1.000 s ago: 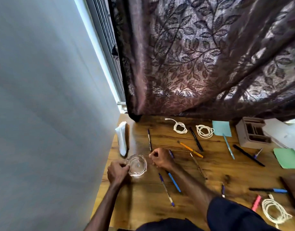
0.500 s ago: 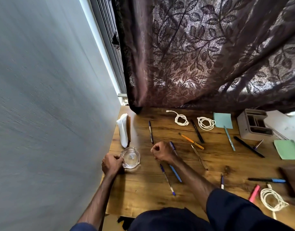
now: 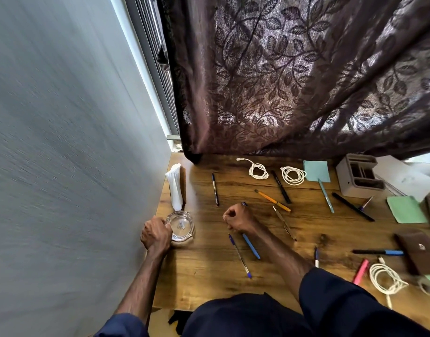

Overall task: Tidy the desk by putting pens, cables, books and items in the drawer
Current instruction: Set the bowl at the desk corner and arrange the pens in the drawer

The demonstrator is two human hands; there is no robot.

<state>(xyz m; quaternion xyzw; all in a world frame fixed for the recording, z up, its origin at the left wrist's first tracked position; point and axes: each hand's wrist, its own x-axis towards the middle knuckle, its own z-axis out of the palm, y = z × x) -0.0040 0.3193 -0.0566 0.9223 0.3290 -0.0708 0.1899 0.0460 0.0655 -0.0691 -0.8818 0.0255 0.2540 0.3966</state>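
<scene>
My left hand (image 3: 156, 233) grips the rim of a clear glass ashtray (image 3: 182, 226) at the desk's left edge, close to the wall. My right hand (image 3: 238, 218) rests on the wooden desk (image 3: 209, 259) as a closed fist; a blue pen (image 3: 251, 246) runs out from under it. A second blue pen (image 3: 239, 255) lies just beside it. More pens are scattered about: a dark one (image 3: 215, 189), an orange one (image 3: 272, 200), a black one (image 3: 281, 187), a teal one (image 3: 326, 195). White coiled cables (image 3: 257, 170) (image 3: 293, 175) lie at the back, and another cable (image 3: 385, 278) lies near right. No drawer is in view.
A white napkin stack in a holder (image 3: 176, 188) stands just behind the ashtray. A grey desk organiser (image 3: 357, 176), teal (image 3: 316, 170) and green (image 3: 406, 209) notes, a brown pouch (image 3: 418, 254) and a pink marker (image 3: 360, 271) sit at right. A curtain (image 3: 282, 81) hangs behind; the wall (image 3: 63, 142) is at left.
My left hand has slid the glass ashtray leftward, from between my hands to the desk's left edge below the napkins. My right fist has stayed where it was.
</scene>
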